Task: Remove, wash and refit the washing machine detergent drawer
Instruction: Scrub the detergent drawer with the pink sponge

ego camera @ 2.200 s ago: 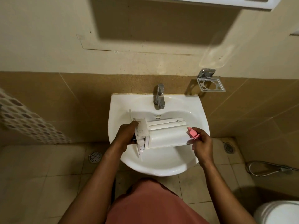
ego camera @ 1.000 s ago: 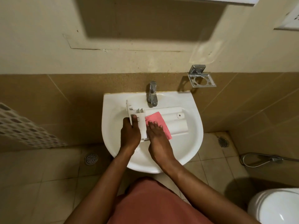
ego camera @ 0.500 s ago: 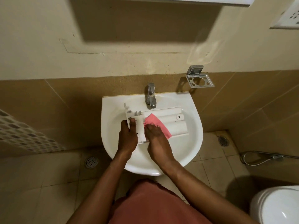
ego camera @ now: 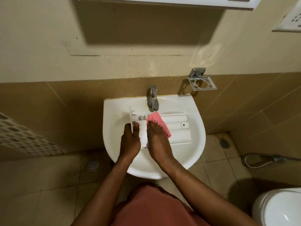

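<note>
Detergent drawer (ego camera: 175, 128) lying in the washbasin (ego camera: 110, 111) below the tap (ego camera: 153, 98), long axis left to right; left hand (ego camera: 130, 141) grips its front-panel end; right hand (ego camera: 157, 142), fingers straight and close together, presses a pink cloth (ego camera: 156, 119) beside it; the drawer body runs rightward from those fingertips.

The far wall (ego camera: 48, 38) is cream paint above and a band of brown tiles (ego camera: 48, 103) below. A white cabinet (ego camera: 162, 0) at the top edge casts a dark shadow onto the paint. A white sink (ego camera: 197, 121) is fixed to the tiles, with a chrome tap (ego camera: 153, 98) at its far rim and a chrome holder (ego camera: 202, 82) on the wall to the right. A white vented plate (ego camera: 291, 18) sits at the far right. The floor (ego camera: 40, 185) is beige tile with a round drain (ego camera: 92, 165) on the left and another drain (ego camera: 224, 142) on the right. A metal hose (ego camera: 260, 160) lies by the right wall, and a white toilet (ego camera: 276, 207) fills the near right corner. A dotted surface (ego camera: 24, 137) shows at left.
</note>
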